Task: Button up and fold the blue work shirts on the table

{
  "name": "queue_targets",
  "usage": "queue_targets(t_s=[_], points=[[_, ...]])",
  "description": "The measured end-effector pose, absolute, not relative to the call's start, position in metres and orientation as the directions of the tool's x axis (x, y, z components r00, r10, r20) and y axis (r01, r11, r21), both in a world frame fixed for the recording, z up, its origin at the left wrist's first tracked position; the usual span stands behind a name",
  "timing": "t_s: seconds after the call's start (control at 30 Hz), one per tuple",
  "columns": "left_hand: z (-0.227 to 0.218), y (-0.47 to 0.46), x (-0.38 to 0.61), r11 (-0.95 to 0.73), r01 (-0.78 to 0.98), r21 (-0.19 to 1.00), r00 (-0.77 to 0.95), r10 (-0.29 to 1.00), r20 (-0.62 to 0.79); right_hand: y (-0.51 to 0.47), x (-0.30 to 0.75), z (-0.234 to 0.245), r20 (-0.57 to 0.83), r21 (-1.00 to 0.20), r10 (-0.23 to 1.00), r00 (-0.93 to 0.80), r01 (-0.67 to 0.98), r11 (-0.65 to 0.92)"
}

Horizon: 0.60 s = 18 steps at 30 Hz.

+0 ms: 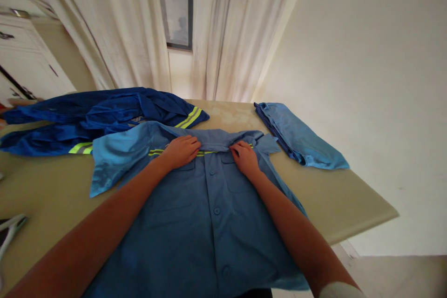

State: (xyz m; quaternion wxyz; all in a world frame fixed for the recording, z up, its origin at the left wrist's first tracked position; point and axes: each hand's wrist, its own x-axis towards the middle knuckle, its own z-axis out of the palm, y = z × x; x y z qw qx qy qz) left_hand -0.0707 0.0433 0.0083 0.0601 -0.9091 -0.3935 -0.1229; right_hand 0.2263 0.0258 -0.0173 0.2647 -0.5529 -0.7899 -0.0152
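A light blue work shirt [206,223] with buttons and a yellow reflective stripe lies front-up on a beige table [331,195]. My left hand [181,150] rests on the shirt's upper chest near the collar, fingers curled down onto the cloth. My right hand [245,158] presses on the other side of the collar, fingertips pinching the collar edge. The shirt's left sleeve [115,158] spreads out to the side.
A dark blue garment [87,118] with yellow-grey reflective bands lies heaped at the table's back left. A folded light blue garment [300,135] sits at the back right. Curtains and a window stand behind the table; a white cabinet [24,65] is at the far left.
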Motion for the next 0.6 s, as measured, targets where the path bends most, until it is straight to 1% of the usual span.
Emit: queue_targets(t_s=[0.07, 0.13, 0.17, 0.23, 0.3, 0.37, 0.43, 0.5, 0.57, 0.6], points=[[0.003, 0.043, -0.073, -0.679, 0.734, 0.005, 0.645, 0.699, 0.308, 0.03, 0.233, -0.014, 0.462, -0.301, 0.866, -0.193, 0.884, 0.357], [0.0, 0.044, -0.075, -0.68, 0.732, 0.021, 0.637, 0.696, 0.331, 0.034, 0.248, -0.008, 0.513, -0.338, 0.856, -0.056, 0.904, 0.262], [-0.001, 0.045, -0.076, -0.684, 0.729, 0.023, 0.639, 0.692, 0.336, 0.035, 0.258, -0.005, 0.534, -0.356, 0.844, 0.041, 0.917, 0.181], [-0.002, 0.046, -0.077, -0.693, 0.721, 0.022, 0.647, 0.684, 0.338, 0.035, 0.284, 0.001, 0.541, -0.395, 0.801, 0.257, 0.918, -0.028], [-0.003, 0.047, -0.077, -0.696, 0.718, 0.031, 0.648, 0.683, 0.337, 0.034, 0.313, 0.004, 0.485, -0.434, 0.755, 0.442, 0.871, -0.231], [-0.003, 0.047, -0.076, -0.69, 0.722, 0.052, 0.635, 0.691, 0.344, 0.033, 0.336, 0.002, 0.385, -0.468, 0.752, 0.536, 0.815, -0.341], [-0.003, 0.047, -0.076, -0.68, 0.73, 0.075, 0.618, 0.703, 0.353, 0.034, 0.351, -0.002, 0.278, -0.524, 0.792, 0.543, 0.777, -0.349], [-0.004, 0.047, -0.076, -0.671, 0.736, 0.092, 0.605, 0.713, 0.354, 0.037, 0.356, -0.003, 0.206, -0.634, 0.825, 0.527, 0.714, -0.297], [-0.004, 0.048, -0.077, -0.663, 0.74, 0.113, 0.595, 0.723, 0.35, 0.04, 0.356, 0.001, 0.196, -0.797, 0.84, 0.506, 0.582, -0.164], [-0.005, 0.048, -0.078, -0.659, 0.741, 0.128, 0.59, 0.73, 0.346, 0.041, 0.355, 0.004, 0.208, -0.876, 0.847, 0.489, 0.479, -0.061]])
